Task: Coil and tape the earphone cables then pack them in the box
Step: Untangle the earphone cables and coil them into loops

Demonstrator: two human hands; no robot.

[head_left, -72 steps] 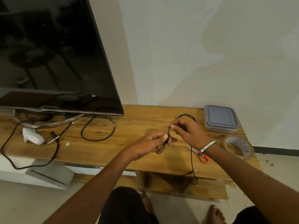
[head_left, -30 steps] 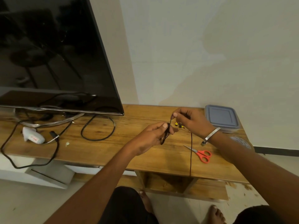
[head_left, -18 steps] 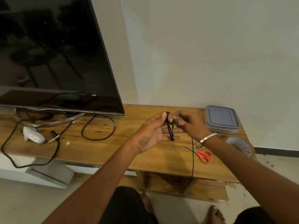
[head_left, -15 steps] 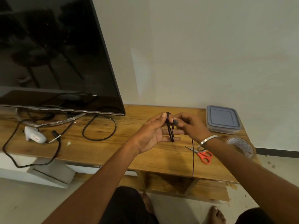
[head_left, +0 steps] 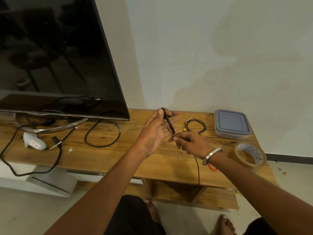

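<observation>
The black earphone cable (head_left: 168, 123) is wound in a tight, narrow coil across the spread fingers of the left hand (head_left: 155, 133), which is held palm-up above the wooden TV stand (head_left: 118, 150); the thumb presses the top of the coil at 12 o'clock. At the coil's 6 o'clock end the right hand (head_left: 189, 144) pinches the loose strand between thumb and forefinger, and the free tail (head_left: 197, 170) runs from under that wrist down over the stand's front edge.

At 3 o'clock from the coil a second earphone cable (head_left: 194, 126) lies in a loose ring on the wood, with a small yellow piece at its near side. Farther toward 3 o'clock sits the lidded plastic box (head_left: 232, 123), shut, and at 4 o'clock the roll of clear tape (head_left: 250, 155). An orange scissor handle (head_left: 213, 167) peeks from under the right wrist.

The winding looks unfinished, with a long tail left. The risk I see: the hanging tail may snag on the stand's edge and drag turns off the fingers, or the coil may spring open if the thumb lifts when reaching for tape.
</observation>
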